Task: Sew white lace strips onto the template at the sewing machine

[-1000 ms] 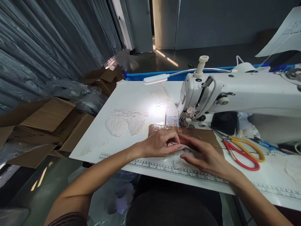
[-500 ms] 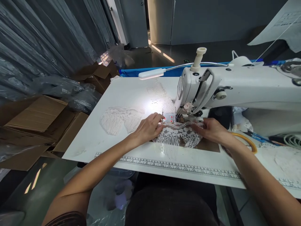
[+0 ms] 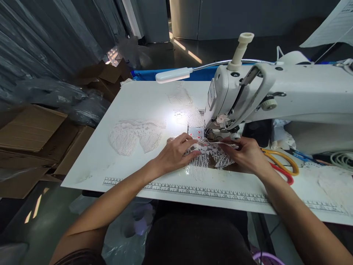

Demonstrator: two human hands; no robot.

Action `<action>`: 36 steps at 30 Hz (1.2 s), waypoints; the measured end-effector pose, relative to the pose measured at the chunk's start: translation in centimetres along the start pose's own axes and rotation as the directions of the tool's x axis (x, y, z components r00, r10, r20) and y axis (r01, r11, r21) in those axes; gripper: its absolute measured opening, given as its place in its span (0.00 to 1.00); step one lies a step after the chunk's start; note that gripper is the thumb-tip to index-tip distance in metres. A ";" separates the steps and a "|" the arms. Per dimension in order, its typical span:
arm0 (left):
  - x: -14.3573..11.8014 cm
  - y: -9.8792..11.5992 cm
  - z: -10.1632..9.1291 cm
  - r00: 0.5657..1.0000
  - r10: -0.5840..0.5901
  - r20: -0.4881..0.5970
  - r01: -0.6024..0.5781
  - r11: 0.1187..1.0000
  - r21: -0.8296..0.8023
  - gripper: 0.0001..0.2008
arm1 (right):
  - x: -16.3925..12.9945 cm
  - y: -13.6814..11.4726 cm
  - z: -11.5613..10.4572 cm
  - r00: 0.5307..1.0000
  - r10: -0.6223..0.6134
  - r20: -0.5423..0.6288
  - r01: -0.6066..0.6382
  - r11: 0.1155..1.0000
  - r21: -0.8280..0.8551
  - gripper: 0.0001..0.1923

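A piece of white lace trim [image 3: 204,150] with a fringed lower edge lies just in front of the sewing machine's [image 3: 289,88] needle area. My left hand [image 3: 176,150] rests on its left part, thumb and forefinger apart, fingertips on the fabric. At the other end, my right hand [image 3: 245,152] pinches the upper edge of the lace between thumb and fingers, close to the presser foot [image 3: 209,133]. Part of the lace is hidden under both hands. Behind the metal needle plate [image 3: 196,132], more lace [image 3: 180,96] trails across the table.
Another lace piece [image 3: 135,136] lies flat at left on the white table [image 3: 91,162]. A ruler strip [image 3: 187,190] runs along the front edge. Yellow-handled scissors [image 3: 286,163] and a red handle [image 3: 285,175] sit by my right wrist. A lit lamp [image 3: 173,75] hangs over the table; cardboard boxes [image 3: 35,129] stand left.
My left thumb and forefinger have spread apart over the lace. My right hand has lifted and gathered the lace's upper edge nearer the presser foot. The view has shifted slightly, revealing the red handle.
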State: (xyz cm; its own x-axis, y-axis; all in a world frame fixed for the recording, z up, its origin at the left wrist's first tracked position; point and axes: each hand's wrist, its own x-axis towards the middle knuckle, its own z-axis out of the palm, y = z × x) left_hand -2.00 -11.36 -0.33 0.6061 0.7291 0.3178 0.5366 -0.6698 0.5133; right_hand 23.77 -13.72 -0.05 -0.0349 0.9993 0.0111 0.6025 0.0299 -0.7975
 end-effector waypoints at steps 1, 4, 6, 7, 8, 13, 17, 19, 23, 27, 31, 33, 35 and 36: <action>0.0 0.3 -0.2 0.995 -0.098 -0.014 0.095 0.988 -0.124 0.23 | -0.1 -0.4 0.4 1.000 0.005 -0.004 -0.005 1.000 0.017 0.16; 0.0 1.2 -0.6 0.939 -0.325 0.113 0.336 0.800 -0.497 0.28 | -0.3 -2.1 1.7 1.000 0.004 -0.001 -0.004 0.999 0.054 0.17; 0.2 1.5 -0.6 0.894 -0.368 0.257 0.442 0.621 -0.647 0.31 | -0.5 -3.3 2.2 0.994 -0.008 0.106 -0.011 0.984 0.175 0.20; 0.2 1.5 -0.6 0.873 -0.378 0.308 0.479 0.548 -0.686 0.32 | -0.6 -3.8 2.2 0.981 -0.014 0.193 -0.036 0.966 0.255 0.24; 0.3 1.4 -0.5 0.856 -0.388 0.342 0.507 0.497 -0.705 0.34 | -0.6 -4.0 2.1 0.959 -0.015 0.284 -0.076 0.949 0.307 0.27; 0.3 0.7 -0.4 0.830 -0.418 0.368 0.556 0.589 -0.586 0.29 | -0.2 -2.3 0.5 0.956 0.043 0.290 -0.078 0.991 0.107 0.25; 0.3 0.3 -0.3 0.860 -0.394 0.325 0.510 0.675 -0.532 0.21 | -0.3 -1.1 0.5 0.955 -0.051 0.293 0.049 0.999 0.014 0.19; 0.3 0.2 -0.4 0.869 -0.378 0.320 0.495 0.670 -0.553 0.20 | -0.4 -1.5 1.0 0.947 -0.083 0.310 0.086 0.996 0.004 0.18; 0.3 0.2 -0.5 0.866 -0.328 0.378 0.498 0.642 -0.583 0.21 | -0.3 -2.3 2.0 0.978 -0.059 0.202 0.070 0.996 -0.047 0.17; 0.1 0.3 -0.2 0.875 -0.272 0.400 0.467 0.692 -0.551 0.25 | -0.4 -2.0 2.9 0.990 -0.076 0.120 0.095 0.982 -0.161 0.28; 0.1 0.3 0.0 0.881 -0.237 0.409 0.451 0.679 -0.579 0.21 | -0.5 -1.5 3.3 0.992 -0.111 0.059 0.124 0.944 -0.305 0.17; 0.1 0.2 0.1 0.884 -0.269 0.383 0.465 0.607 -0.645 0.20 | -0.4 -1.2 2.7 0.996 -0.079 0.030 0.084 0.962 -0.259 0.14; 0.0 0.2 0.3 0.886 -0.294 0.359 0.464 0.566 -0.682 0.19 | -0.2 -0.8 1.8 1.000 0.018 0.011 -0.017 0.997 -0.081 0.15; -0.1 0.2 0.4 0.890 -0.298 0.346 0.457 0.581 -0.673 0.19 | -0.1 -0.6 1.2 0.996 0.079 0.035 -0.081 0.996 0.045 0.16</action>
State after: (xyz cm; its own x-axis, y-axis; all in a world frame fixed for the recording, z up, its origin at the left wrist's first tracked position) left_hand -1.76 -11.60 -0.59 0.5828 0.7993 -0.1463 0.1935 0.0384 0.9804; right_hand 22.43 -13.88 -0.32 -0.0147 0.9972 -0.0734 0.5665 -0.0522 -0.8224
